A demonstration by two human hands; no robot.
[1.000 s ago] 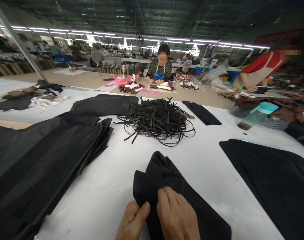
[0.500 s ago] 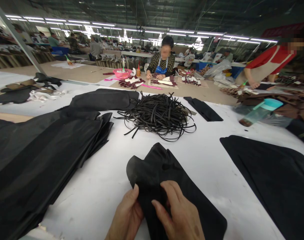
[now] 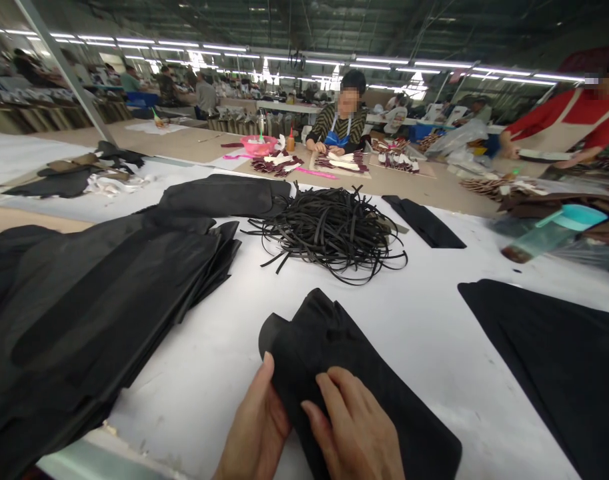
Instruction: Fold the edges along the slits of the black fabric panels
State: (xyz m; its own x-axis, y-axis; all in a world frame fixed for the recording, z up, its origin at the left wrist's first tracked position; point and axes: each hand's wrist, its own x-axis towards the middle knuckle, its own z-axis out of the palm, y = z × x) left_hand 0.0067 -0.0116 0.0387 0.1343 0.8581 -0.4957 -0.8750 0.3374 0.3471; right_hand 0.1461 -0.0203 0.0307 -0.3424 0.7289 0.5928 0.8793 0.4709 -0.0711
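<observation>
Left hand [image 3: 257,423] eased from pinch to holding black cloth [image 3: 351,350] by its edge; right hand [image 3: 360,427] on top, thumb now spread, I can't tell if gripping. Likely mid-adjustment.

You have two hands [image 3: 254,423] [image 3: 361,427] and one folded black panel [image 3: 349,343] at six o'clock, one heap of black straps [image 3: 334,230] at twelve, one stack of black sheets [image 3: 109,313] at ten, one teal-lidded bottle [image 3: 547,235] at two, and two aproned co-workers [image 3: 339,130] [image 3: 559,127] beyond.

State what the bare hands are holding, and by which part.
A folded black sheet of flexible material: the left hand grips its left edge; the right hand touches its middle; whether it pinches is unclear.
</observation>
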